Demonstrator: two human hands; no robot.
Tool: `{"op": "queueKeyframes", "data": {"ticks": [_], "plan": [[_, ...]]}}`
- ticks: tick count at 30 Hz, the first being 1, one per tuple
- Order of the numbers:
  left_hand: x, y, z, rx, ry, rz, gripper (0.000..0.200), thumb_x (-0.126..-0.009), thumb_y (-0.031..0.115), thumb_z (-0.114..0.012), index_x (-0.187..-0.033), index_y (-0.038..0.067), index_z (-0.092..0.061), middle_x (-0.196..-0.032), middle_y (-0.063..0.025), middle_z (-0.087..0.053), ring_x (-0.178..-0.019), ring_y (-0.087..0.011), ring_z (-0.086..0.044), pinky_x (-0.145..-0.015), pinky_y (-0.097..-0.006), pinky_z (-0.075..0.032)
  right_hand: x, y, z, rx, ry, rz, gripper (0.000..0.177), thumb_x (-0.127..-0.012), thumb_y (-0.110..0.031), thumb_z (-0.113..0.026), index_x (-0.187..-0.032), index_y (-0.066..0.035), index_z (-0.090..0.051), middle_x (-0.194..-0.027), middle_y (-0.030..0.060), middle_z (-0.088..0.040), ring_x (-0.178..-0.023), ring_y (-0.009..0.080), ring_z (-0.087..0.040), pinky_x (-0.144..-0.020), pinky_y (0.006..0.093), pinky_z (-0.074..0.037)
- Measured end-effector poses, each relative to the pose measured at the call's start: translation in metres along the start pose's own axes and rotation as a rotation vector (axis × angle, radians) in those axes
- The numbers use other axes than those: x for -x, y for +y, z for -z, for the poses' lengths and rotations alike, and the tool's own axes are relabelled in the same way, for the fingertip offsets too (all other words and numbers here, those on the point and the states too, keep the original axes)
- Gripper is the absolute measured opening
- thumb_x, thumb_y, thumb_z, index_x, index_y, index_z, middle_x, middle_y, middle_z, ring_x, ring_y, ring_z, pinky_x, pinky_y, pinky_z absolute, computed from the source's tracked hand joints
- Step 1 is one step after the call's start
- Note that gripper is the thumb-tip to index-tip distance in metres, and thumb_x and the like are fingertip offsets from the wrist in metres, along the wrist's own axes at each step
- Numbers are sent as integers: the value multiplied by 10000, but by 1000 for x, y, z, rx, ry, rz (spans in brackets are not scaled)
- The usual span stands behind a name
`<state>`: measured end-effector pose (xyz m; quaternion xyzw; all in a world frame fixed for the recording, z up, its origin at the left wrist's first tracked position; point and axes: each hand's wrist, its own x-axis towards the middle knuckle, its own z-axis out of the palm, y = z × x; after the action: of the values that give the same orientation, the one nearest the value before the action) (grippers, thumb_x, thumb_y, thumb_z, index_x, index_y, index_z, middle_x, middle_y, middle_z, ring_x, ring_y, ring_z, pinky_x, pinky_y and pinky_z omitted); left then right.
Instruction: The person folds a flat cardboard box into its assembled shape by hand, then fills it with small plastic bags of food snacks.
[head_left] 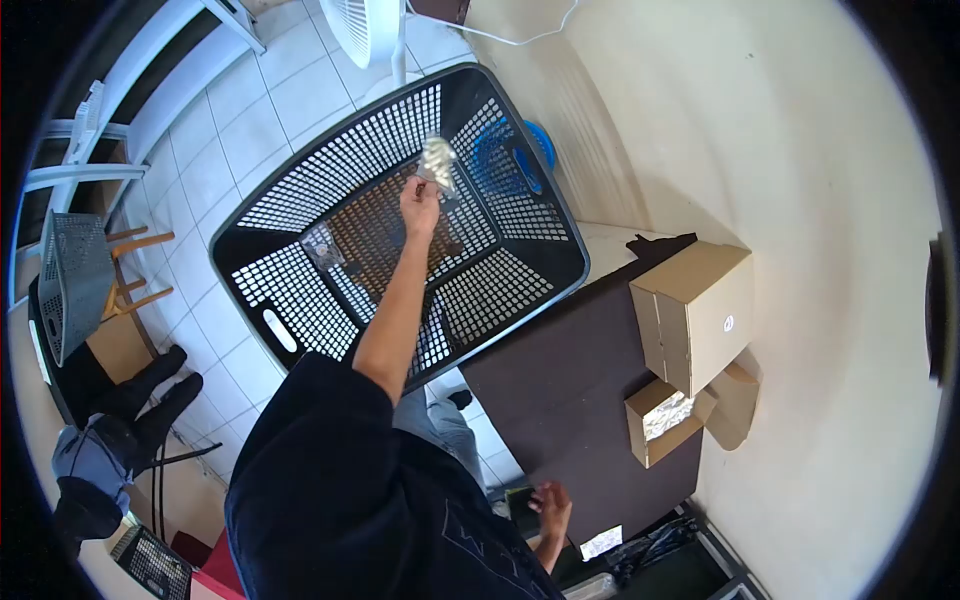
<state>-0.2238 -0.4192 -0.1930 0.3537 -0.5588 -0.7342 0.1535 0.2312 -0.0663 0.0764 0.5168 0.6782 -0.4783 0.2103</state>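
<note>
My left hand [420,196] is stretched out over a black plastic laundry basket [560,225] and pinches a small clear packet [438,160] of pale pieces above the basket's inside. Another clear packet [322,245] lies on the basket floor, and a blue round item [520,155] rests against its far wall. My right hand [553,503] is low beside my body at the near edge of a dark brown table [570,390], with its fingers curled on a small dark object [519,498].
A closed cardboard box [695,310] and a small open box [665,418] with crinkled pale filling stand on the table by the cream wall. A white fan [365,30] stands beyond the basket. A black glove with a grey sleeve [135,410] shows at the left, near a grey mesh bin [75,275].
</note>
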Motion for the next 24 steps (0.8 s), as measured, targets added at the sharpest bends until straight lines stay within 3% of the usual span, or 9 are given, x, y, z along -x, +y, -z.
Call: {"op": "queueKeyframes", "data": {"ticks": [3,7,9,11,13,16,20,23,24], "plan": [[17,92,25,-443,-337,-360,28,-845,-13,-563,-867,-7,-580,-754,-50,-604,-654,-93,-542,-593,-263,-467,-23,-53,-10,295,-15,287,238,-934,-209,-612,-1045,0,-632,-871,78,-640,-762,143,-627,-581,277,-526],[83,242,16,-448,-696,-805,109,-774,-36,-578,-877,-43,-611,-955,-148,-696,-733,-185,-670,-648,-275,-522,-3,-195,-53,437,104,826,198,-854,-77,-681,-1020,20,-635,-848,136,-655,-759,218,-660,-703,334,-529],[123,296,10,-456,-780,-883,54,-762,-32,-590,-816,-41,-589,-959,-141,-697,-746,-207,-677,-664,-288,-537,14,-250,-67,257,52,925,416,-792,6,-720,-1180,0,-569,-1152,157,-587,-943,229,-636,-732,325,-555],[166,334,2,-464,-872,-950,37,-751,-29,-603,-755,-39,-567,-963,-134,-698,-759,-229,-685,-679,-301,-553,45,-294,-77,-67,-53,1037,602,-762,50,-727,-1306,-17,-477,-1314,163,-471,-1081,253,-584,-753,327,-576],[205,361,-7,-330,-1008,-1239,138,-717,-39,-640,-648,-19,-523,-969,-114,-700,-833,-237,-697,-732,-334,-575,72,-318,-71,-298,-260,1073,702,-754,75,-723,-1372,-23,-404,-1389,163,-390,-1164,267,-539,-777,331,-588],[267,378,-21,-130,-1155,-1384,181,-682,-52,-669,-599,0,-517,-977,-115,-703,-881,-253,-700,-779,-363,-578,89,-316,-45,-367,-370,1233,573,-771,114,-688,-1302,14,-496,-1371,159,-434,-1124,236,-574,-848,304,-567],[325,386,-44,-61,-1144,-1485,151,-668,-60,-682,-622,-6,-548,-980,-117,-702,-915,-275,-696,-795,-386,-573,97,-292,7,-391,-328,1314,349,-790,102,-678,-1131,37,-637,-1235,186,-552,-1112,216,-578,-856,292,-544],[371,373,-61,10,-881,-1109,237,-737,-72,-666,-962,-11,-623,-1124,-161,-637,-1072,-280,-625,-924,-383,-501,95,-269,44,-436,-77,1435,344,-796,88,-679,-1134,39,-641,-1223,193,-567,-1095,217,-581,-862,285,-519],[383,355,-67,239,-993,-831,336,-837,21,-651,-1151,-26,-542,-1241,-177,-557,-1155,-258,-556,-960,-376,-465,94,-260,56,-468,-26,1450,326,-810,79,-670,-1133,44,-637,-1206,193,-572,-1075,216,-590,-847,290,-532]]}}
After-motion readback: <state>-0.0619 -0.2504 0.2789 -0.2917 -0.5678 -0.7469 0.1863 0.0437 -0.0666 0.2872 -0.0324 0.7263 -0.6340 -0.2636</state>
